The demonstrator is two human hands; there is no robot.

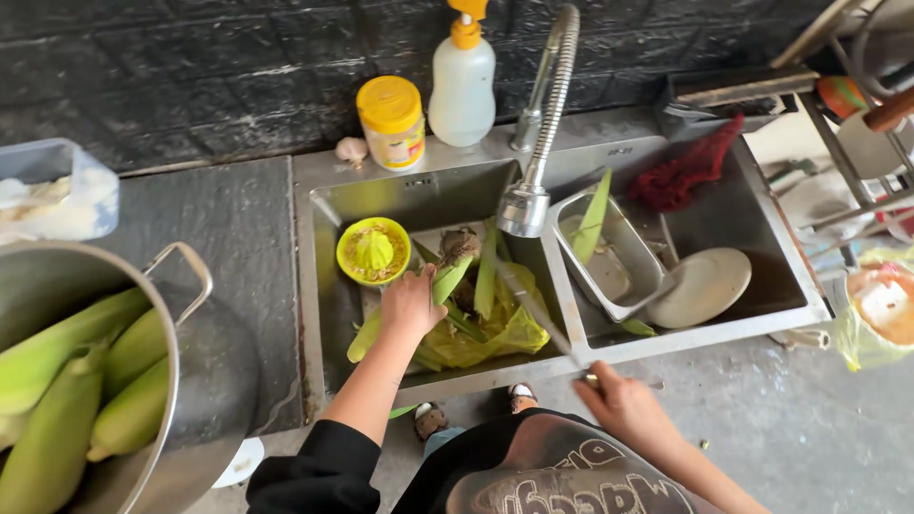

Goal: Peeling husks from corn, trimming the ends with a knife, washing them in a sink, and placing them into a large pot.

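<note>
Our left hand (pixel 411 303) closes around a corn cob (pixel 405 309) in the sink's (pixel 319 276) left basin; our right hand (pixel 624 405) grips a knife (pixel 533 309) at the front rim. We should keep the blade clear of our fingers.

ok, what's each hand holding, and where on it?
Left hand grips an ear of corn in its husk around the middle, over the sink. Right hand holds a knife by its handle end.
</note>
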